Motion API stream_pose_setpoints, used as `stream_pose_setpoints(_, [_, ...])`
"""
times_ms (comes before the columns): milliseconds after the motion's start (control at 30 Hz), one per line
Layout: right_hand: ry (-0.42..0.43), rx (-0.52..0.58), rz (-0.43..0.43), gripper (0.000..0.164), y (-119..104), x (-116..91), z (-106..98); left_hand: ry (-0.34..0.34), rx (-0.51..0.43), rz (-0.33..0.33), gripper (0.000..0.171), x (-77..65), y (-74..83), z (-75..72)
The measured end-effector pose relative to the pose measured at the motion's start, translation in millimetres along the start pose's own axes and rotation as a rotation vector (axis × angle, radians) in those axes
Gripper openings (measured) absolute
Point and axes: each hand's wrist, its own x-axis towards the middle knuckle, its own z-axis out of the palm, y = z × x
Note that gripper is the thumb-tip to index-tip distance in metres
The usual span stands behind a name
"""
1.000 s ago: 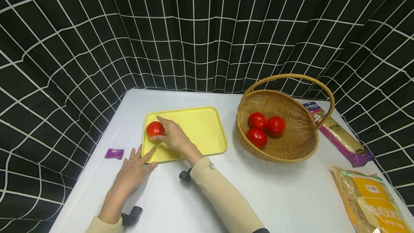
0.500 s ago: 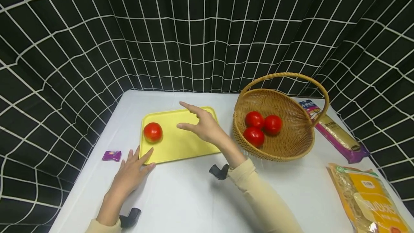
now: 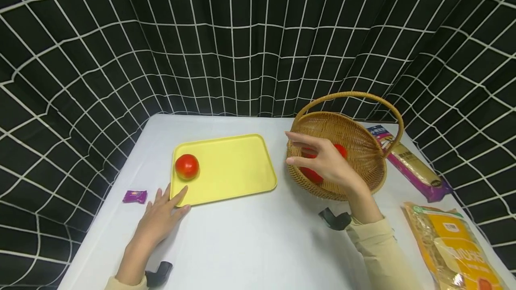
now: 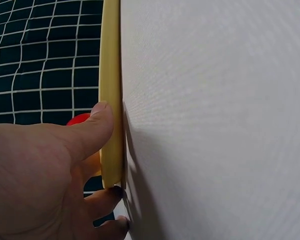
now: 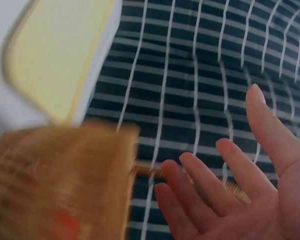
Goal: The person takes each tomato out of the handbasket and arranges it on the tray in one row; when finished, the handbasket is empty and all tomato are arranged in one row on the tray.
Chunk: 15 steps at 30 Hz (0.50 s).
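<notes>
Black cloth with a white grid (image 3: 221, 48) walls in our scene, and below it we have a white table (image 3: 250, 236). Straight to the right hand (image 3: 328, 160), up over the near left part of the wicker basket (image 3: 346, 131): fingers spread, thumb well apart from them, and we see nothing in their grasp! Behind it, partly hidden from us, red tomatoes (image 3: 312, 175) huddle at the basket's left side. From the right wrist we get the basket only as a blur, but those released fingers show nicely.

Across to the left we go, where a single tomato (image 3: 187, 167) rests on the yellow tray (image 3: 231, 164), close to its left edge and free of both hands. Just below, the left hand (image 3: 159, 216) is at the tray's near left corner, fingers loosely spread, thumb against the rim. Left of it we spot a small purple wrapper (image 3: 135, 196); far right, a purple and gold packet (image 3: 415, 164) lies beside the basket, with an orange bag (image 3: 459, 245) nearer us.
</notes>
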Motion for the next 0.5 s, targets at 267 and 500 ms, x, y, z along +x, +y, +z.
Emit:
stream_pose_setpoints(267, [0.005, -0.085, 0.186, 0.071, 51.6, -15.9, -22.8, 0.007, 0.007, 0.003, 0.068, 1.1, -2.9, 2.5])
stream_pose_setpoints(500, [-0.021, -0.133, 0.242, 0.073, 67.1, -19.6, -27.0, 0.005, 0.015, -0.003, 0.069, 3.5, -5.3, 3.5])
